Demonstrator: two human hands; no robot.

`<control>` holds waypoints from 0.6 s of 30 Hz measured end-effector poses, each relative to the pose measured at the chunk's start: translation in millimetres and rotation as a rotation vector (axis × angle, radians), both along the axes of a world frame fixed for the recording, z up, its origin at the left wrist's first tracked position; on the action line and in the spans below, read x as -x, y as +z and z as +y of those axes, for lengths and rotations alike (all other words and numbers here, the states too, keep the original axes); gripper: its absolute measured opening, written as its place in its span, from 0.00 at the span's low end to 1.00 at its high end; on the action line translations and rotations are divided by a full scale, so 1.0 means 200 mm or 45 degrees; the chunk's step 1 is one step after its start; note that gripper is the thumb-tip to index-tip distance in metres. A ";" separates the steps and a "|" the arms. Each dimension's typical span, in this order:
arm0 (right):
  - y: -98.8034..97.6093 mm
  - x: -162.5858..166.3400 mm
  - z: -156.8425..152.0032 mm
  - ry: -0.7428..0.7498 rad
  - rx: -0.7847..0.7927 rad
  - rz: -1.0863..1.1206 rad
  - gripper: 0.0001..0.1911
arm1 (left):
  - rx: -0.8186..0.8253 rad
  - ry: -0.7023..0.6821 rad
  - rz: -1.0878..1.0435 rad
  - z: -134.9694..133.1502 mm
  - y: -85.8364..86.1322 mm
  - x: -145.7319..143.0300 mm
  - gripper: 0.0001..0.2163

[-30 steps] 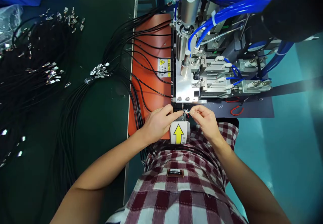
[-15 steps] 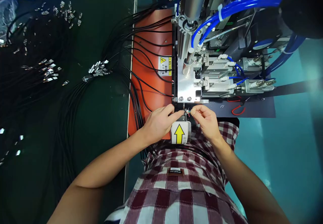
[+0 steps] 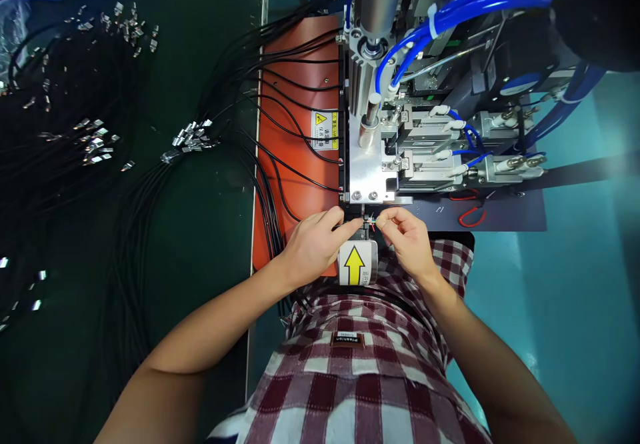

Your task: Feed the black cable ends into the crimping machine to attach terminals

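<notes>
My right hand (image 3: 407,237) is closed in a pinch at the thin coloured wires (image 3: 371,221) that fan out of a cable end. From the other side, my left hand (image 3: 317,241) presses its fingers together on the black cable (image 3: 286,197), most of which is hidden beneath the hand. The left fingertip almost touches the small dark fixture (image 3: 367,232) where the wires lie. Just in front of both hands is a metal cover with a yellow arrow label (image 3: 355,265).
Beyond my hands stands a machine (image 3: 367,164) with cylinders and blue air hoses (image 3: 465,4). Several black cables cross the orange plate (image 3: 300,124). Bundles of cables with metal connectors (image 3: 193,136) lie on the dark table (image 3: 210,231). Red-handled scissors (image 3: 473,216) rest at the right.
The view has shifted very slightly. Both hands keep nearly the same pose at the wires, with only a tiny movement of the right fingertips.
</notes>
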State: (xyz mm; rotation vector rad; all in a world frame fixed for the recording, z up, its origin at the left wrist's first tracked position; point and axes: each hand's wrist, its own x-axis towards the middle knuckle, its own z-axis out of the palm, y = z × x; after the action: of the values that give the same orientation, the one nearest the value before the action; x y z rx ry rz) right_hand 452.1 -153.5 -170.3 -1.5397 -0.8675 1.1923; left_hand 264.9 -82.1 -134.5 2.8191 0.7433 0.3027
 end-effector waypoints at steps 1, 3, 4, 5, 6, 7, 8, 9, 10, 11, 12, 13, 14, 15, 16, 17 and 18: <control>0.00 0.00 0.00 -0.001 -0.005 -0.007 0.09 | -0.002 0.001 0.003 0.00 0.00 0.00 0.16; -0.01 0.00 0.00 -0.008 -0.025 -0.020 0.09 | -0.006 0.004 0.008 0.00 0.00 0.00 0.16; -0.01 0.01 -0.01 -0.012 -0.041 -0.025 0.09 | -0.006 0.006 0.010 0.00 0.00 0.00 0.16; -0.01 0.01 -0.01 -0.016 -0.057 -0.027 0.09 | -0.004 0.009 0.010 0.00 0.00 0.00 0.16; -0.01 0.01 -0.01 -0.020 -0.070 -0.027 0.08 | 0.000 0.012 0.013 0.00 0.00 0.00 0.16; -0.02 0.02 -0.01 -0.025 -0.074 -0.025 0.08 | 0.004 0.013 0.019 0.00 0.00 0.00 0.16; -0.01 0.02 -0.01 -0.030 -0.069 -0.020 0.08 | 0.006 0.015 0.028 0.00 0.00 0.00 0.16; -0.01 0.02 -0.01 -0.039 -0.057 -0.012 0.08 | 0.007 0.016 0.040 0.00 0.00 0.00 0.16; 0.00 0.03 -0.01 -0.050 -0.040 -0.003 0.07 | 0.007 0.018 0.052 0.00 0.00 0.00 0.17; 0.00 0.03 -0.01 -0.061 -0.020 0.007 0.07 | 0.006 0.021 0.062 -0.01 0.00 0.00 0.17; 0.01 0.04 -0.01 -0.075 -0.001 0.017 0.06 | 0.005 0.024 0.070 -0.01 -0.01 0.00 0.17; 0.02 0.04 -0.01 -0.089 0.019 0.028 0.06 | 0.003 0.028 0.076 -0.01 -0.01 0.00 0.17; 0.02 0.05 0.00 -0.102 0.038 0.039 0.05 | 0.000 0.030 0.080 -0.01 -0.01 0.00 0.17; 0.03 0.05 0.00 -0.115 0.056 0.047 0.05 | -0.006 0.031 0.082 -0.01 -0.01 0.00 0.17; 0.03 0.06 0.00 -0.127 0.072 0.050 0.05 | -0.015 0.032 0.082 -0.01 0.00 0.00 0.17; 0.03 0.06 0.00 -0.137 0.085 0.050 0.05 | -0.024 0.032 0.083 -0.01 0.00 -0.01 0.17; 0.03 0.06 0.00 -0.142 0.095 0.049 0.05 | -0.034 0.031 0.083 -0.01 0.00 -0.01 0.16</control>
State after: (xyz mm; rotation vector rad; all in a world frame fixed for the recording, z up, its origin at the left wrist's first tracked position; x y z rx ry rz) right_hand 440.2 -153.4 -164.2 -1.5989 -0.7100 1.1809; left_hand 266.4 -84.5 -134.7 2.8595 0.7933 0.2268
